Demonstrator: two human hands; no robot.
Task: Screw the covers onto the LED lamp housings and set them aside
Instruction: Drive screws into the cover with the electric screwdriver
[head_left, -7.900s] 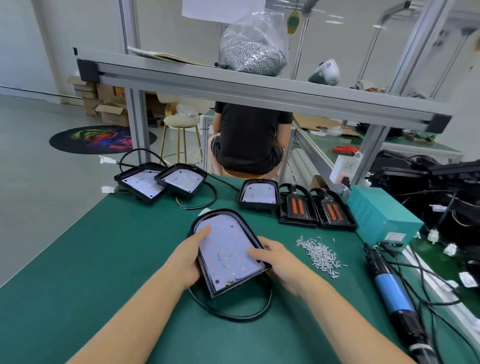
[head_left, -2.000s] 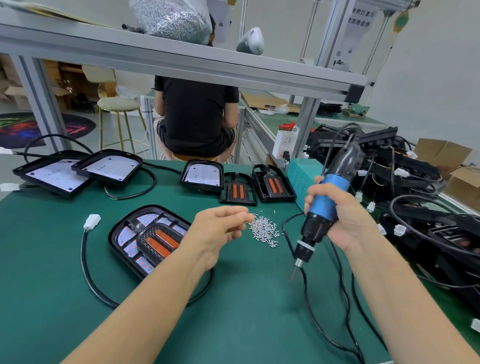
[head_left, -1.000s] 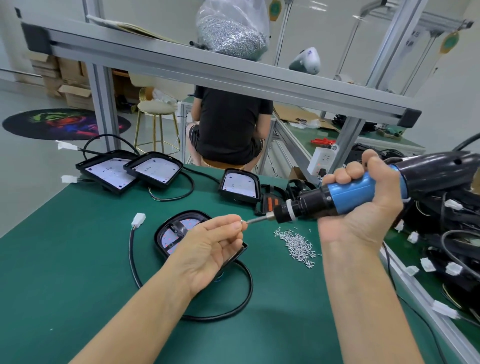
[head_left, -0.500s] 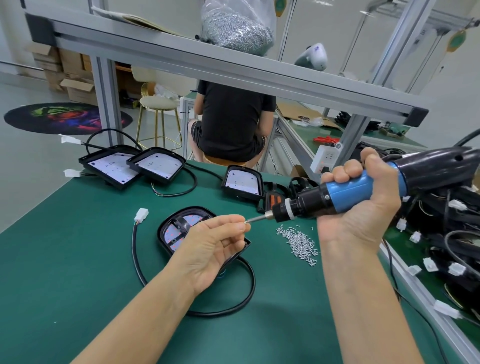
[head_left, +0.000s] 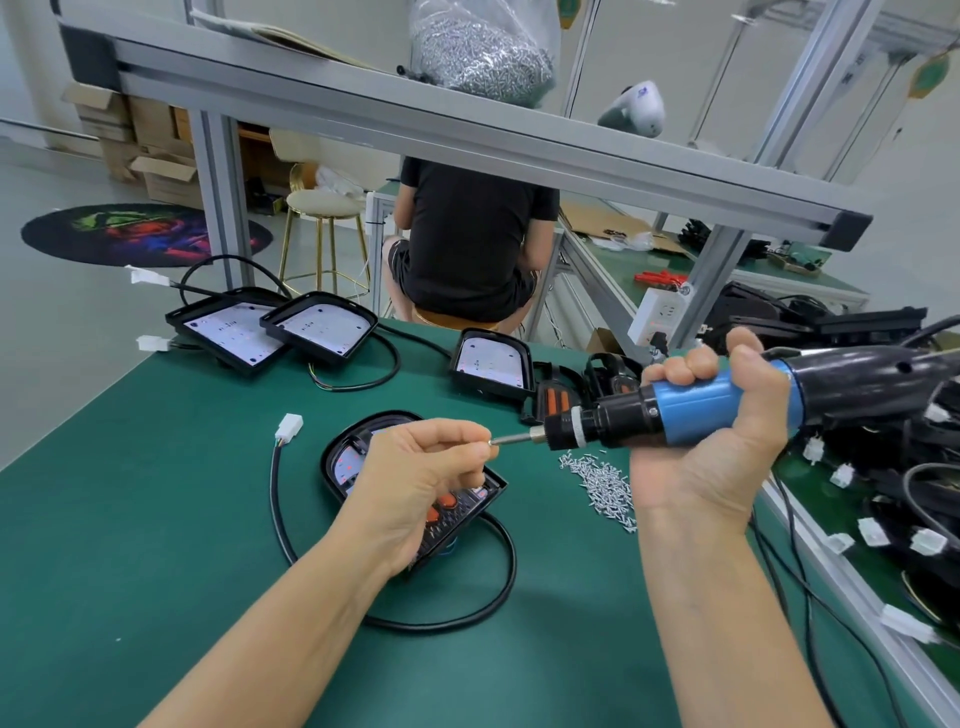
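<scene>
Head | right hand (head_left: 717, 447) wraps level screwdriver (head_left: 727, 400) | left hand (head_left: 421, 478) pinches at its bit tip, raised above housing (head_left: 358, 457)

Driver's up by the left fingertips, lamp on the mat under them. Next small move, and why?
Probably swing the electric screwdriver down to a screw hole on the covered lamp housing. The right hand grips it level, bit at the left hand fingertips, which seem to be seating a screw too small to confirm.

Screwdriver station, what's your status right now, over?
Right hand grips electric screwdriver. Left hand pinches at its bit. Lamp housing lies below, nothing blocking.
</scene>
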